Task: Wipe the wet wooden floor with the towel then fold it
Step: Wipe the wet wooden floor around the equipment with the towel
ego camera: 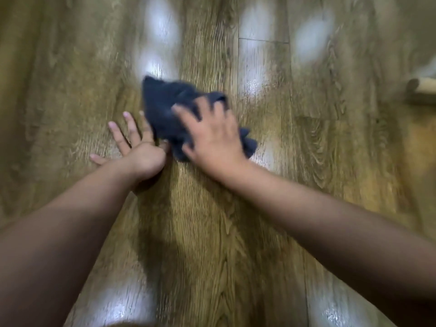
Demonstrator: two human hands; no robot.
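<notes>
One towel (169,107) under two hands, left (136,147) and right (212,138).

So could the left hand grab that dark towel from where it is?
Probably yes. The left hand lies flat on the floor right beside the towel, nothing between them, though the right hand already presses on it.

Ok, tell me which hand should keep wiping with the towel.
Right. The right hand already lies spread on the bunched dark towel, pressing it to the wooden floor. The left hand rests flat on the floor beside it, seemingly bracing.
</notes>
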